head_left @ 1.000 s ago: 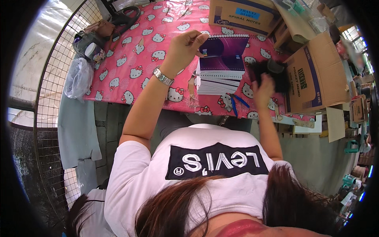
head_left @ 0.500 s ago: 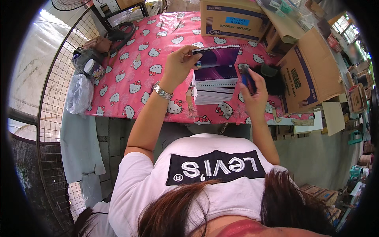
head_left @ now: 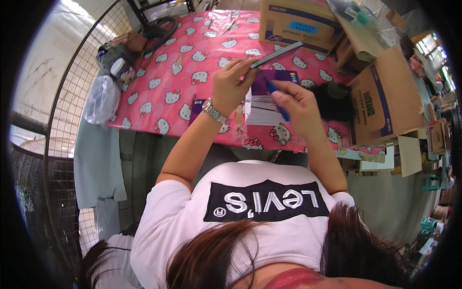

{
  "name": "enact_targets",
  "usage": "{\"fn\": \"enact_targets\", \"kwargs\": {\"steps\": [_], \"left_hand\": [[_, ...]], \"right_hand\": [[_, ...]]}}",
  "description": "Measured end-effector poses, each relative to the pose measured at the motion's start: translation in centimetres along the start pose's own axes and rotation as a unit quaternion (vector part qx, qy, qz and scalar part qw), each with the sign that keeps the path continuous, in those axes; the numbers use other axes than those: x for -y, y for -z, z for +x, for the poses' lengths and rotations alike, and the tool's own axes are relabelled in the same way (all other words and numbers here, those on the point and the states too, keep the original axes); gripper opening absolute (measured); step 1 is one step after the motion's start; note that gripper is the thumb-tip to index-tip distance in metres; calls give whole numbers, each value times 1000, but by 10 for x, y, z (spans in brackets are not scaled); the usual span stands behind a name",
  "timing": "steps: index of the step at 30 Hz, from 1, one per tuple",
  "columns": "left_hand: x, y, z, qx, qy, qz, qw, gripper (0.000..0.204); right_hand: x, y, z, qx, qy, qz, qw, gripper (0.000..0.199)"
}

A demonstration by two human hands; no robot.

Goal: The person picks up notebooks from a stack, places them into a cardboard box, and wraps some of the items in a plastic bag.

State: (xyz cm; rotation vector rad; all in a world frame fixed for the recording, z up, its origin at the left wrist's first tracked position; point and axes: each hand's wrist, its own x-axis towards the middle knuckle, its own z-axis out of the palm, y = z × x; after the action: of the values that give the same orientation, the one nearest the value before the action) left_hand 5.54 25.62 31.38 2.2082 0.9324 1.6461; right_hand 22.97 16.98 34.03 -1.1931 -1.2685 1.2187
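Here, we note both hands raised over the counter (head_left: pixel 163 103), which is covered in pink patterned cloth. The left hand (head_left: pixel 235 79) pinches a thin notebook (head_left: pixel 280 54) at its near end, thumb and fingers closed. We see the notebook almost edge-on, in the air, slanting away to the right. The right hand (head_left: pixel 299 106) grips blue pliers (head_left: pixel 271 86), fingers curled round the handles; the dark tip points toward the left hand and the notebook, but we cannot tell whether it touches either.

Below the hands, a stack (head_left: pixel 262 114) of notebooks sits near the counter's front edge, pale page edges toward us, a purple cover (head_left: pixel 288 75) on top, partly hidden by the right hand. A purple booklet (head_left: pixel 196 107) lies left of the stack, mostly behind the left wrist, which wears a silver watch (head_left: pixel 214 111).

Right of the stack we log a black fuzzy item (head_left: pixel 332 108), kind unclear, just beside an open carton (head_left: pixel 385 98). Another carton (head_left: pixel 303 24) stands at the back. Far left: a clear bag (head_left: pixel 102 99), a white-lidded jar (head_left: pixel 117 67), a brown pouch (head_left: pixel 131 42).
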Motion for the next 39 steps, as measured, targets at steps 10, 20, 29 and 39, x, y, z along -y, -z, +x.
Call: {"fn": "enact_targets", "kwargs": {"steps": [10,20,29,39], "left_hand": [[72,89,-59,-196,365,-201,888,22],[159,84,-228,-229,547,-89,800,18],[169,91,-248,-109,472,142,863,24],[216,88,-220,19,537,146,831,38]], "right_hand": [[-47,38,-28,-102,175,-113,973,38],[-252,91,-61,-173,76,-483,855,45],[-223,17,-49,13,242,-388,889,32],[-237,-164,93,86,-293,194,932,39]]}}
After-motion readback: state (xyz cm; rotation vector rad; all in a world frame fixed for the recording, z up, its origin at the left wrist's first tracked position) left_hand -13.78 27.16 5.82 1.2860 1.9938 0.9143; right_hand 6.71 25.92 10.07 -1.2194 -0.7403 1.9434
